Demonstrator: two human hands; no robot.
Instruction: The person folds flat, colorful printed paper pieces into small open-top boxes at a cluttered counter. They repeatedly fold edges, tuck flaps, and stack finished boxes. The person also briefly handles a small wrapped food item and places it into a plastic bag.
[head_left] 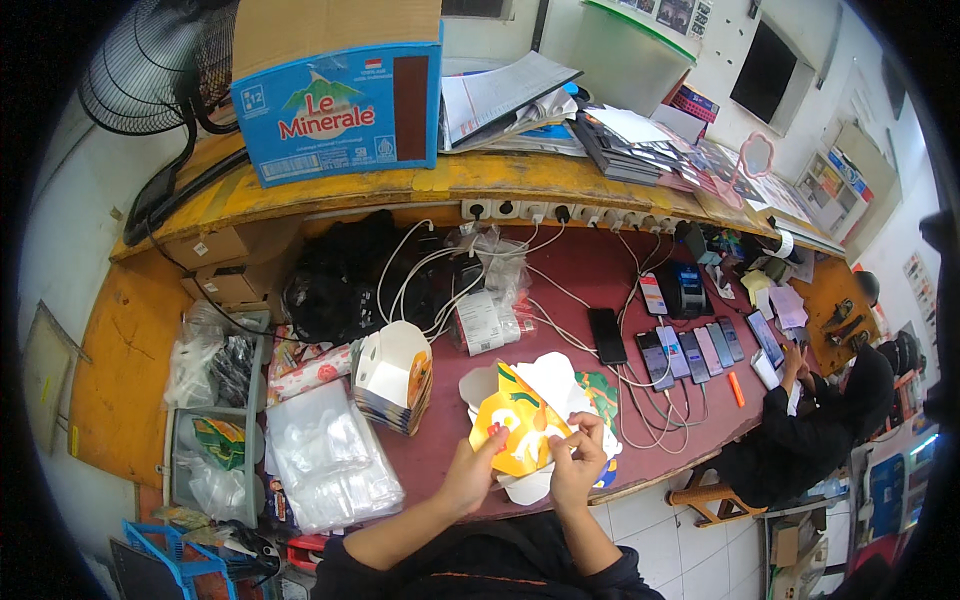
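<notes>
Between my two hands is a yellow printed paper food box (515, 425), partly folded, its white inner flaps spread out around it. My left hand (470, 475) pinches its left side, with the thumb on the printed face. At the right edge, my right hand (580, 465) grips the card with bent fingers. Under and behind it lie other flat box blanks (550, 378), white with green and orange print, partly hidden by the held one. To the left stands a nested stack of folded paper boxes (393, 375), open at the top.
Clear plastic bags (325, 455) lie left of the boxes, beside a grey crate (215, 455). Several phones (680, 352) and white charging cables (645, 400) occupy the right. A shelf (480, 180) carries a blue carton (340, 110). A co-worker (830, 420) sits at far right.
</notes>
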